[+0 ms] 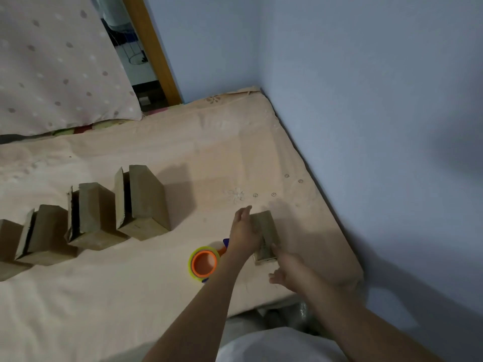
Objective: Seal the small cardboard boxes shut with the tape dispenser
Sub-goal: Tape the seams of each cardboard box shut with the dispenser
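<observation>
Two bare hands on one small cardboard box [264, 236] near the right edge of a bed [156, 296]: left hand [244, 229] laid along the box's left side, fingers straight and pointing away, palm pressed against the cardboard; right hand [286, 270] at the box's near end, fingers loosely spread, one fingertip touching the near top corner, nothing clasped. Box lying flat on the peach bedsheet, flaps down, close to the mattress edge. Just left of the left wrist, resting on the sheet and untouched: tape dispenser [205, 262] with an orange core, a yellow-green roll of tape and a blue part showing at top and bottom. Farther left, well apart from the hands, a slanting row of open boxes standing on end, flaps ajar: largest box [146, 202] nearest the middle of the bed, second box [91, 212] beside it, third box [44, 231] after that, and a fourth box [7, 244] cut off by the left frame edge. Beyond the row, against the head of the bed, a spotted pillow [57, 61] over a strip of patterned fabric. Behind it, a wooden door frame [154, 48] with a dim room past it. To the right, a pale blue wall [366, 87] meeting the bed along its side. At bottom, white clothing [274, 346] between both forearms.
</observation>
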{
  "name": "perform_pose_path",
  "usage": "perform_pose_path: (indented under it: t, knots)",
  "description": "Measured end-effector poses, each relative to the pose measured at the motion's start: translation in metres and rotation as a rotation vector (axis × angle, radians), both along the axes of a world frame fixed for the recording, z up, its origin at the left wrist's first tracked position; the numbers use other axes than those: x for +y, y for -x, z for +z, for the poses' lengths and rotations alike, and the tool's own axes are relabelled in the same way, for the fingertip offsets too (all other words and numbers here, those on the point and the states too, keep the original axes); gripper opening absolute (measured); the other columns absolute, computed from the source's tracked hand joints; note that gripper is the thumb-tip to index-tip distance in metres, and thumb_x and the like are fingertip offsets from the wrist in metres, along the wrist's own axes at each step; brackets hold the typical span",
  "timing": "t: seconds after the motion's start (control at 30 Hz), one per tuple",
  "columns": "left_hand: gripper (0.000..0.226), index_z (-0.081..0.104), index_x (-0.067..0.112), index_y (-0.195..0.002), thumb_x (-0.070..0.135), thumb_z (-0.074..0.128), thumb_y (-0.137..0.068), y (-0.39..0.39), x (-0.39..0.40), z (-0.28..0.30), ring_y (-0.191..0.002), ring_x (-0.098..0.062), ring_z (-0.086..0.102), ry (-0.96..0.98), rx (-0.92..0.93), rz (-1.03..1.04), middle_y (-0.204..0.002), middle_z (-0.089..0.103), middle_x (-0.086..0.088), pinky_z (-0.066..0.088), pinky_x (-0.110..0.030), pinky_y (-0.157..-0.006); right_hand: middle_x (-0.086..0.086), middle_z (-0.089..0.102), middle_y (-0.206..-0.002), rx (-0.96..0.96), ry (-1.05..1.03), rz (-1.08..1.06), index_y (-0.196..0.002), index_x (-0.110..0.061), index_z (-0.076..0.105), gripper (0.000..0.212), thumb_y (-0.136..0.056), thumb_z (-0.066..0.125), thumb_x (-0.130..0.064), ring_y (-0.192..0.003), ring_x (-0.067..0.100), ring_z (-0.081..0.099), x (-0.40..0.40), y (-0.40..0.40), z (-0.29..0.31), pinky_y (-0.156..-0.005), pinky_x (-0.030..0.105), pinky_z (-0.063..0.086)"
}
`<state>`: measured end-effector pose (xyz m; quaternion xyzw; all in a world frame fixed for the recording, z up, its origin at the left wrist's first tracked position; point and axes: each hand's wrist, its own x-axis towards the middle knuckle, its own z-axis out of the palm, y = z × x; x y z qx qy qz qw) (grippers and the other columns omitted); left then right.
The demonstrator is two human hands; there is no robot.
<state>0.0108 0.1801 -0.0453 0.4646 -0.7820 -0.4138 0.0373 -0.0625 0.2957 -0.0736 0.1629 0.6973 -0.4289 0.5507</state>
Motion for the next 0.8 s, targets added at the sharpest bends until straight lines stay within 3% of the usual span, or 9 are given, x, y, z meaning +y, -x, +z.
perform_pose_path:
  t: [0.1,0.2,0.3,0.4,0.43,0.5,0.6,0.67,0.8]
  knots:
    - [0.068,0.028,0.008,-0.155,0.008,0.053,-0.091,0.017,-0.012,-0.002,-0.145,-0.030,0.030,0.028,-0.101,-0.153,-0.157,0.032,-0.013,0.027,-0.040,-0.119,0.031,0.050,-0.130,-0.215,0.166,-0.133,-0.141,-0.003,0.045,0.058,-0.093,0.070,-0.025,-0.117,0.049,0.055,-0.006,-0.008,-0.004,-0.103,0.052,0.047]
    - [0.069,0.028,0.008,-0.155,0.013,0.055,-0.092,0.026,-0.015,-0.009,-0.141,-0.033,0.034,0.020,-0.188,-0.239,-0.151,0.041,-0.017,0.027,-0.043,-0.117,0.026,0.056,-0.125,-0.198,0.222,-0.182,-0.143,-0.004,0.044,0.060,-0.092,0.072,-0.020,-0.106,0.043,0.059,-0.017,-0.008,-0.002,-0.093,0.050,0.048]
    - [0.068,0.032,0.018,-0.154,0.018,0.057,-0.091,0.028,-0.016,-0.013,-0.134,-0.037,0.040,0.047,-0.217,-0.212,-0.143,0.047,-0.016,0.032,-0.043,-0.111,0.026,0.060,-0.132,-0.143,0.172,-0.162,-0.139,-0.002,0.048,0.046,-0.099,0.062,-0.018,-0.120,0.048,0.055,-0.020,-0.002,0.006,-0.102,0.049,0.048]
    - [0.068,0.031,0.033,-0.153,0.026,0.057,-0.091,0.026,-0.018,-0.009,-0.127,-0.038,0.042,0.085,-0.277,-0.171,-0.135,0.046,-0.013,0.032,-0.050,-0.105,0.012,0.075,-0.078,-0.025,0.071,-0.060,-0.122,-0.003,0.062,0.026,-0.098,0.059,-0.013,-0.077,0.032,0.064,-0.021,0.012,0.009,-0.058,0.035,0.055]
    - [0.067,0.030,0.038,-0.152,0.029,0.057,-0.091,0.023,-0.019,-0.009,-0.125,-0.038,0.043,0.080,-0.288,-0.154,-0.132,0.045,-0.013,0.033,-0.052,-0.104,0.013,0.072,-0.076,0.066,0.011,0.029,-0.116,-0.002,0.064,0.024,-0.094,0.065,-0.013,-0.071,0.029,0.063,-0.021,0.018,0.009,-0.054,0.036,0.056]
    - [0.058,0.037,0.043,-0.147,0.036,0.056,-0.092,0.012,-0.023,-0.011,-0.121,-0.037,0.047,0.041,-0.302,-0.126,-0.127,0.046,-0.011,0.035,-0.053,-0.105,0.014,0.066,-0.084,0.183,-0.057,0.300,-0.107,-0.002,0.065,0.021,-0.091,0.070,-0.014,-0.070,0.028,0.062,-0.020,0.036,0.016,-0.064,0.045,0.061]
    - [0.037,0.059,0.039,-0.129,0.047,0.057,-0.093,-0.007,-0.028,-0.021,-0.120,-0.031,0.052,-0.041,-0.297,-0.096,-0.123,0.056,-0.008,0.039,-0.051,-0.104,0.021,0.065,-0.104,0.260,-0.132,0.639,-0.109,0.002,0.062,0.025,-0.091,0.071,-0.012,-0.085,0.034,0.066,-0.026,0.075,0.029,-0.075,0.046,0.061]
    - [0.033,0.067,0.031,-0.120,0.049,0.058,-0.094,-0.015,-0.025,-0.025,-0.118,-0.030,0.055,-0.066,-0.280,-0.121,-0.123,0.061,-0.009,0.044,-0.043,-0.101,0.024,0.065,-0.114,0.315,-0.180,0.862,-0.113,0.005,0.061,0.036,-0.088,0.077,-0.016,-0.092,0.034,0.068,-0.037,0.098,0.040,-0.082,0.046,0.060]
    - [0.044,0.064,0.018,-0.129,0.044,0.064,-0.094,-0.022,-0.004,-0.023,-0.112,-0.025,0.062,-0.297,-0.106,-0.006,-0.123,0.067,-0.007,0.046,-0.025,-0.084,0.016,0.067,-0.115,0.510,-0.192,1.313,-0.123,-0.002,0.063,0.050,-0.086,0.079,-0.031,-0.095,0.032,0.072,-0.066,0.106,0.054,-0.087,0.044,0.060]
